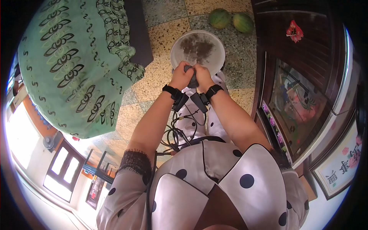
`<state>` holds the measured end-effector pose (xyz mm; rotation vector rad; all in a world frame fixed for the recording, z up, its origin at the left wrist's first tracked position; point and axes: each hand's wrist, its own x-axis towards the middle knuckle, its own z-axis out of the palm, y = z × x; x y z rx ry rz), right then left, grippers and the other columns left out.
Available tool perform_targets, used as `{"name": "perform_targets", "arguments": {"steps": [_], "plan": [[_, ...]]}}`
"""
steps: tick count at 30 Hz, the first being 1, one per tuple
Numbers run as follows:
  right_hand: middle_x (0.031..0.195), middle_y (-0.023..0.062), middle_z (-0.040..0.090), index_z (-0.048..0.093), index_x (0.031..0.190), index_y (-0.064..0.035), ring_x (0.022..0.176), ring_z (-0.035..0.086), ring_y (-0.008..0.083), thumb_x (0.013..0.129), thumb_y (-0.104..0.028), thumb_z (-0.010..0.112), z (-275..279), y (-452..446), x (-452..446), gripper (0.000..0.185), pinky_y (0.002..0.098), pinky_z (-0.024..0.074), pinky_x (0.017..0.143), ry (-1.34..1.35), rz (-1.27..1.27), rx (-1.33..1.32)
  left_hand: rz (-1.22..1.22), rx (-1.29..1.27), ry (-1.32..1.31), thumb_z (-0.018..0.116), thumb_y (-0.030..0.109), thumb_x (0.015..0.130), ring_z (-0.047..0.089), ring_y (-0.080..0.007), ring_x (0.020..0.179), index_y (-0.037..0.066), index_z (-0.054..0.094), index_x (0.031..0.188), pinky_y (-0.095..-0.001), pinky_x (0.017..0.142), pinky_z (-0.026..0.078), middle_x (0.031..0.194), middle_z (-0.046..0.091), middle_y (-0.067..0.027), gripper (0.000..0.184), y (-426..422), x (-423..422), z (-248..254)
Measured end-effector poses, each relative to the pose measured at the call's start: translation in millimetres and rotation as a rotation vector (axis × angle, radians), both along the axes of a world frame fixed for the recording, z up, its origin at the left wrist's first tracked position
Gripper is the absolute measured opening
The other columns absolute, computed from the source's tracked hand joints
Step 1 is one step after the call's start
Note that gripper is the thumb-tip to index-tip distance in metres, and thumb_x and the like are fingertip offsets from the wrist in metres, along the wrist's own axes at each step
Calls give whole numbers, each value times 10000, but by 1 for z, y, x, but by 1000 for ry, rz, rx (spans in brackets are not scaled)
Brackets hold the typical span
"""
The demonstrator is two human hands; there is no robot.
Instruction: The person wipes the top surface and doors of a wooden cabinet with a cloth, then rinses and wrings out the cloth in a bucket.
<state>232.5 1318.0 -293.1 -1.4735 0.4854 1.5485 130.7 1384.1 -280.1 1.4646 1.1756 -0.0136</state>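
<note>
Both hands close on a dark grey bundle (193, 81) that looks like a twisted cloth. My left hand (180, 78) grips it from the left, fingers wrapped round it. Against its other side, my right hand (203, 76) is closed too, and the two hands nearly meet. The bundle's lower end shows between the wrists; much of the rest is hidden by the fingers. Just beyond the hands stands a round white basin (174, 53), its near rim partly covered by them. A dark brown patch (197, 45) shows inside the basin; I cannot tell what it is.
Two green melons, one (219, 18) beside the other (243, 23), lie on the speckled tile floor (163, 42). At left hangs a green patterned cloth (73, 69) over a table. A dark wooden cabinet (268, 34) stands at right. Black cables (174, 132) hang below the wrists.
</note>
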Motion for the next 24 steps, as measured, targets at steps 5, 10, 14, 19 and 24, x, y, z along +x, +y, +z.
{"name": "perform_targets", "arguments": {"steps": [5,10,14,19,24], "plan": [[774,104,590,614,834,36,693,552,213,834,-223,491,6,4,1,287,347,431,644,27,0,-22,-41,-78,-35,571,185,878,556,-164,778,28,526,1024,-298,701,459,835,582,-90,219,6,-5,0],[819,123,615,628,914,19,743,577,216,884,-331,543,-12,5,-8,361,336,454,688,-52,22,113,-68,-67,76,602,293,892,603,-204,888,47,524,1131,-329,744,489,973,610,-113,351,16,-15,-17],[913,138,649,613,989,15,846,617,220,889,-441,591,-30,9,-8,467,323,477,773,-422,254,279,549,-573,122,612,414,886,609,-239,1017,57,473,1258,-430,796,533,1170,578,-102,534,36,-30,0],[906,149,684,538,1189,8,833,660,257,884,-424,609,-87,-30,74,533,355,505,737,-851,564,142,798,-496,112,588,415,898,626,-238,1013,50,498,1246,-386,765,558,1156,603,-104,512,53,-85,5],[927,146,694,480,1335,-123,788,669,267,908,-357,587,-203,-80,153,498,360,519,701,-509,664,-368,1031,-619,-373,539,512,900,501,-276,1239,63,477,1321,-393,1036,411,1296,547,-110,618,13,-184,-43]]}}
